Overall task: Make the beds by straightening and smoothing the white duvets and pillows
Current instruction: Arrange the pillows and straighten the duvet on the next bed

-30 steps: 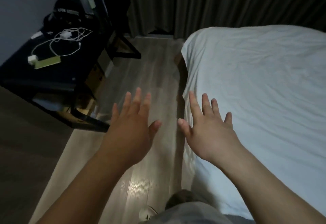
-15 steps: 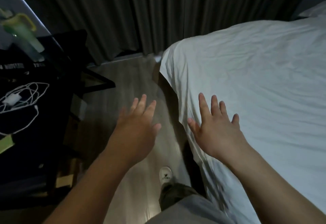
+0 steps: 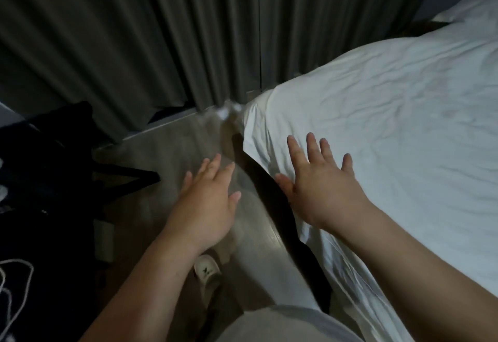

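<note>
From the head view, the white duvet [image 3: 404,126] fills the right half of the frame, wrinkled across its top. Its rounded corner sits near the centre, just short of the foot of the dark pleated curtain [image 3: 134,31]. The duvet's side edge runs from that corner diagonally down to the lower right, with a dark shadow band beneath it. A white pillow [image 3: 475,4] shows in the upper right corner, beyond the duvet's far end. The right hand [image 3: 320,182] is flat and palm down, fingers spread and straight, over the duvet just inside that side edge, gripping nothing; whether it presses the cloth cannot be told. The left hand [image 3: 207,201] hovers left of it over the wood floor [image 3: 167,147], fingers straight and empty. The floor forms an open strip between the bed edge and a black table [image 3: 54,180] at the left, which carries a white cable [image 3: 10,287]. A white shoe [image 3: 207,270] stands on the strip at lower centre.
</note>
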